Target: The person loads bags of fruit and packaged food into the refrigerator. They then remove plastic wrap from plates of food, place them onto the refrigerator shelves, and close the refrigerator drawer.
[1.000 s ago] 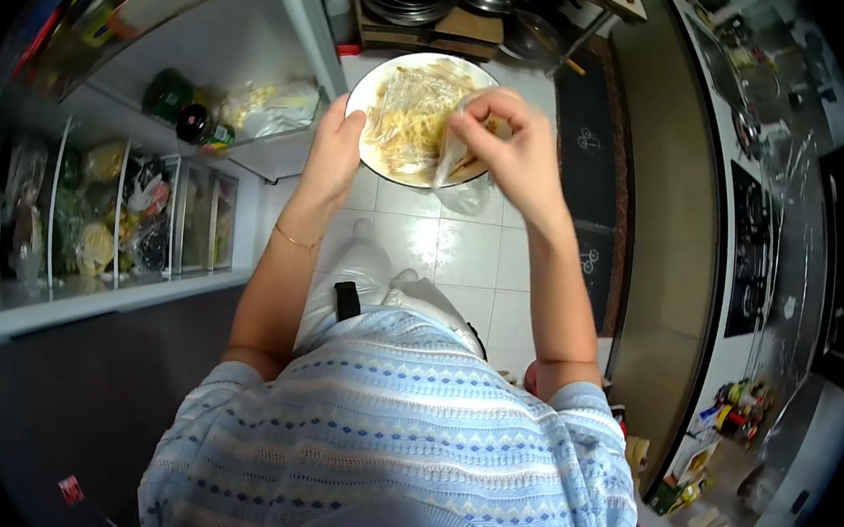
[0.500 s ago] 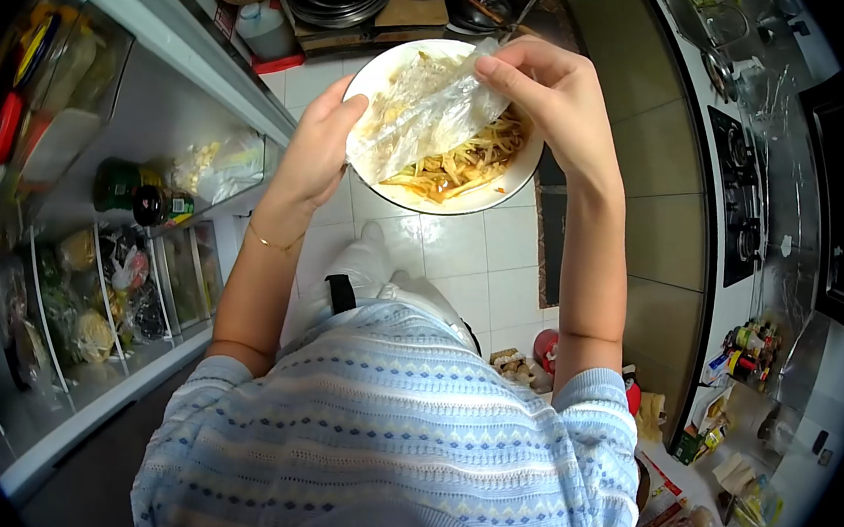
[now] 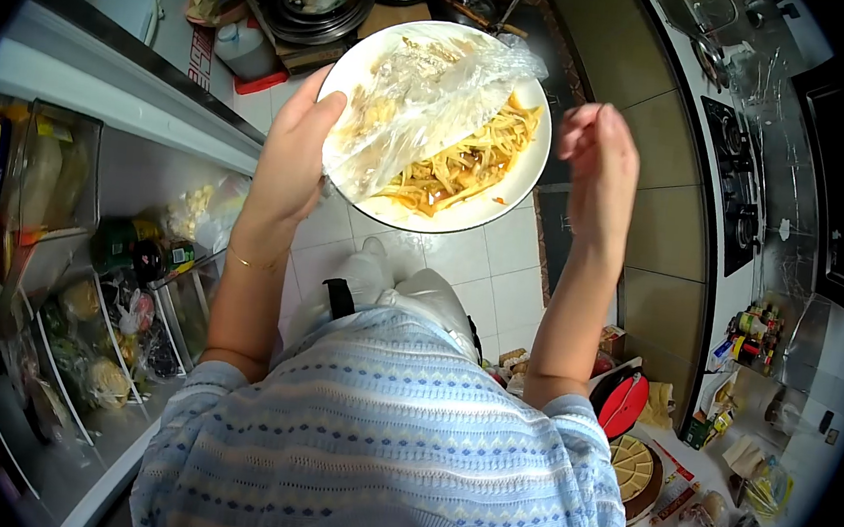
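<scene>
My left hand [image 3: 295,142] grips the left rim of a round white plate [image 3: 521,184], thumb on top. Strips of pale yellow food in brown sauce [image 3: 466,162] lie on it, perhaps shredded potato. Crumpled clear cling film [image 3: 437,94] covers the plate's upper left part and sticks out past the upper right rim. To the right of the plate is my right hand [image 3: 601,164], apart from film and plate. Its fingers are loosely bent, slightly blurred, with nothing seen in them.
On my left stands an open fridge with food bags and jars [image 3: 147,255] on its door shelves. Pans [image 3: 318,14] and a white jug [image 3: 248,51] sit ahead. At right runs a counter with a gas stove [image 3: 730,180]; a red round object [image 3: 621,401] is near my right elbow.
My right hand has let go of the cling film and moved right and down. The film's freed edge now hangs over the upper right rim. The plate has come slightly closer to me.
</scene>
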`<state>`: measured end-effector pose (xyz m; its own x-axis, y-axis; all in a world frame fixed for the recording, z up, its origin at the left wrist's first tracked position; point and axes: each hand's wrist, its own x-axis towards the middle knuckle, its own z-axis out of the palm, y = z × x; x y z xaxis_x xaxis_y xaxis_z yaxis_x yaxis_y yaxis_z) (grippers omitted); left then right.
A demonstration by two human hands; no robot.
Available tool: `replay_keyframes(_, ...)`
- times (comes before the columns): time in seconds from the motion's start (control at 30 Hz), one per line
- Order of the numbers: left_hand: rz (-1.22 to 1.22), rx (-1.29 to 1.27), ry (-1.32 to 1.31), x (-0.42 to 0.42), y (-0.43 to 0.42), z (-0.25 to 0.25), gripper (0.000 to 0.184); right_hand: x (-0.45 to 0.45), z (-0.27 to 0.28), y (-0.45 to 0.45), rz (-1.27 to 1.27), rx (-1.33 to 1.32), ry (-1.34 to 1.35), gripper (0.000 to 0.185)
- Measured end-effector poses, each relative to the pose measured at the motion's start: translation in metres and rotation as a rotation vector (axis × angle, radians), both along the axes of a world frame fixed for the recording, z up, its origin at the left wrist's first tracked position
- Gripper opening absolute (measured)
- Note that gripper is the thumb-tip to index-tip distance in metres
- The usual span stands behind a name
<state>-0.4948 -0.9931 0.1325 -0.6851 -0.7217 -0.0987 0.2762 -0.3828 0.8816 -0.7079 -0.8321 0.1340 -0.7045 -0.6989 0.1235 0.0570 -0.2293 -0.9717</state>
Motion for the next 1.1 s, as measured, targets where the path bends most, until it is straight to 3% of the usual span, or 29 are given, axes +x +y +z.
replay_keyframes(0.13,-0.046,0.013,0.016,-0.003,-0.002,0.010,0.038,0.049,-0.019,0.011,0.258,-0.048,-0.363,0.054)
replay_keyframes(0.23,-0.032,0.038,0.013,-0.009,0.004,0.026,0.039,0.065,-0.013,0.020,0.385,-0.231,-0.468,0.060)
replay_keyframes(0.33,-0.036,-0.004,-0.037,-0.012,0.018,0.058,0.042,0.067,0.021,0.035,0.320,-0.150,-0.433,0.074)
replay_keyframes(0.4,0.191,-0.040,-0.062,-0.016,0.041,0.085,0.048,0.081,0.054,0.050,0.208,-0.092,-0.514,0.083)
replay_keyframes(0.43,0.231,0.006,-0.022,-0.021,0.048,0.093,0.052,0.077,0.077,0.042,0.328,-0.259,-0.497,0.075)
replay_keyframes(0.5,0.393,0.021,-0.050,-0.035,0.067,0.109,0.062,0.073,0.087,0.050,0.404,-0.327,-0.422,0.074)
replay_keyframes(0.6,0.184,-0.151,-0.145,-0.037,0.070,0.124,0.063,0.061,0.076,0.072,0.423,-0.318,-0.304,0.071)
replay_keyframes(0.77,0.271,-0.126,-0.149,-0.065,0.089,0.123,0.061,0.034,0.060,0.089,0.463,-0.301,-0.198,0.068)
replay_keyframes(0.93,0.325,-0.132,-0.101,-0.094,0.100,0.092,0.060,-0.001,0.026,0.103,0.503,-0.182,-0.186,0.064)
replay_keyframes(1.0,0.313,-0.222,-0.186,-0.105,0.093,0.076,0.054,-0.020,0.004,0.101,0.540,-0.055,-0.409,0.052)
replay_keyframes(1.07,0.203,-0.823,-0.420,-0.099,0.066,0.031,0.045,-0.027,-0.018,0.074,0.277,-0.110,-0.611,0.045)
replay_keyframes(1.1,0.147,-1.033,-0.524,-0.101,0.059,0.024,0.041,-0.032,-0.030,0.070,0.265,-0.087,-0.560,0.043)
